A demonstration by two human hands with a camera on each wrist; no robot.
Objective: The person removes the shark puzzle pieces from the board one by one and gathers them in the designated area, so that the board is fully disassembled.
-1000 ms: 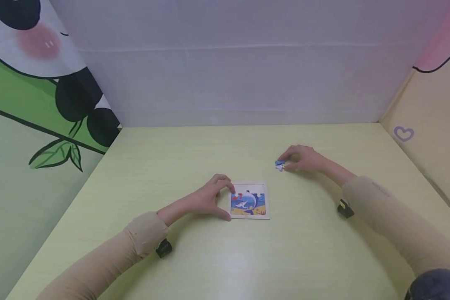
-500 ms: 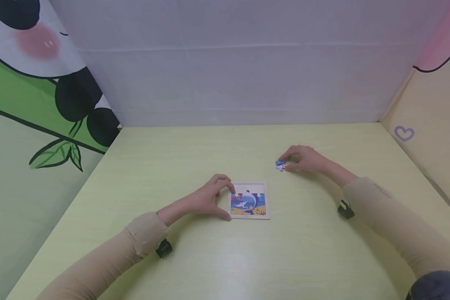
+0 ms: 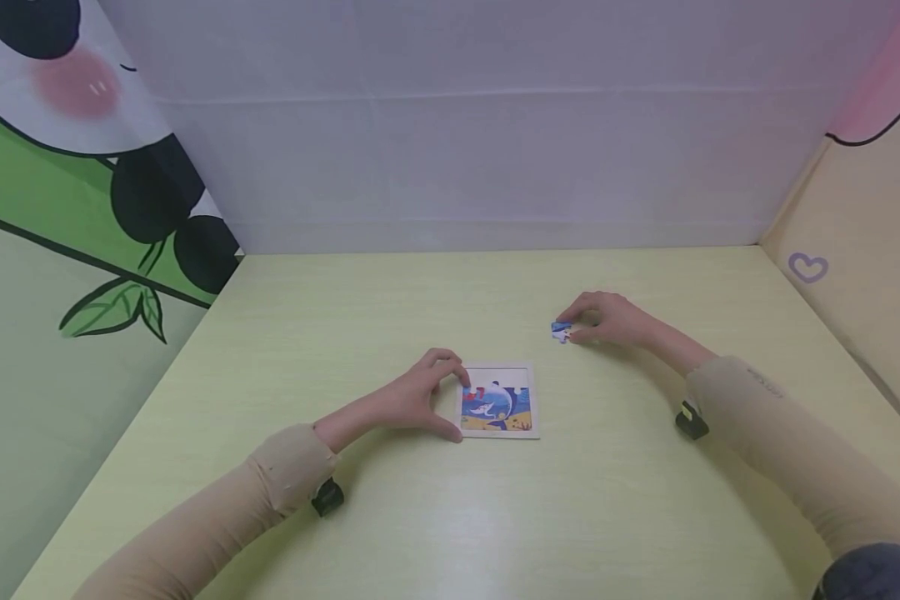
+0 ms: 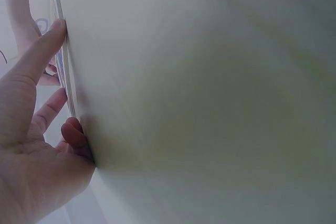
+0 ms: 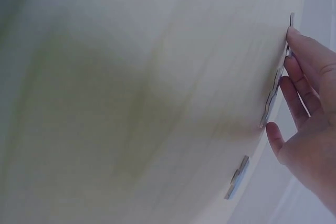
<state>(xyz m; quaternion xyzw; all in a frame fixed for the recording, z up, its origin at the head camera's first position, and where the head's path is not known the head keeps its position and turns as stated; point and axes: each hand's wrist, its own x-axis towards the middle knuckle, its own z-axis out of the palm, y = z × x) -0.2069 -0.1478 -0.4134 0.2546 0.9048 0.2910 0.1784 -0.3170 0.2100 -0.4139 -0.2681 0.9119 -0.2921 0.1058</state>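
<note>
Your left hand (image 3: 412,400) holds the puzzle board (image 3: 497,408). Past its far right corner, your right hand (image 3: 615,322) pinches a piece (image 3: 561,330). Sleeve writing (image 3: 765,382) looks too blurry.

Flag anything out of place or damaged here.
No damage shows. The puzzle has a bare strip along its far side, and loose pieces sit outside it at the right hand; that looks unfinished rather than odd.

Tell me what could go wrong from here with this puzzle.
The puzzle piece at the right hand might slip, being small and at the fingertips.

That hand could also knock the loose piece lying beside it in the right wrist view.

The puzzle tray might shift if the left hand eases off its edge.
</note>
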